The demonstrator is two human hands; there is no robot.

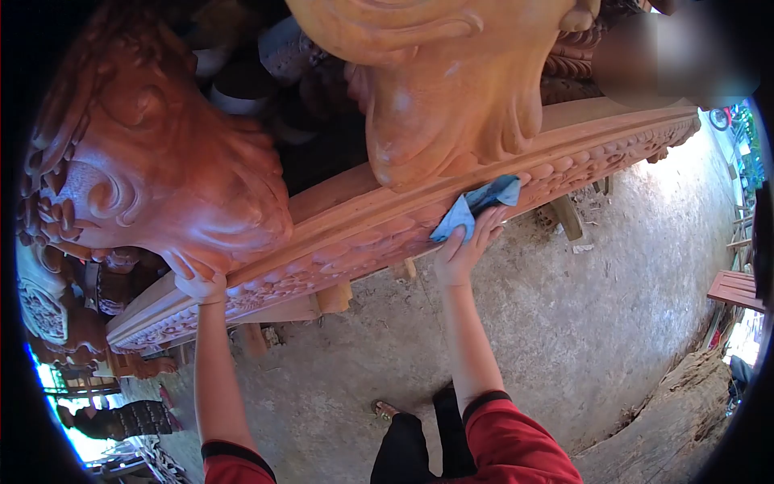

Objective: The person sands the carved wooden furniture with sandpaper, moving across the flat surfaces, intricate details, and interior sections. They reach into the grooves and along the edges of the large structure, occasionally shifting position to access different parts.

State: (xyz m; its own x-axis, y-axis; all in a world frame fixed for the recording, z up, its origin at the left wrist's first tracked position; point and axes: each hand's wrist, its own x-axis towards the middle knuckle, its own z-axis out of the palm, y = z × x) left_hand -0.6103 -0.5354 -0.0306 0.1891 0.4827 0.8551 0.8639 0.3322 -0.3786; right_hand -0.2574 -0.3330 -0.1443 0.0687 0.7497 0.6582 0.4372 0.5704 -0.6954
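A long wooden rail (347,260) with a carved floral band runs diagonally across the view. My right hand (468,252) is closed on a folded piece of blue sandpaper (476,206), which lies against the rail's carved face. My left hand (200,286) rests at the rail's near left part, just below the tip of a reddish carved wooden leg (185,185). Its fingers blend into the wood and are hard to make out. A lighter, scroll-shaped wooden leg (451,105) rises above the rail's middle.
More carved wooden parts (44,294) are stacked at the left. Small wooden blocks (334,298) show under the rail. Below spreads a concrete floor (580,298), with a rough timber slab (685,411) at lower right and a reddish panel (735,290) at the right edge.
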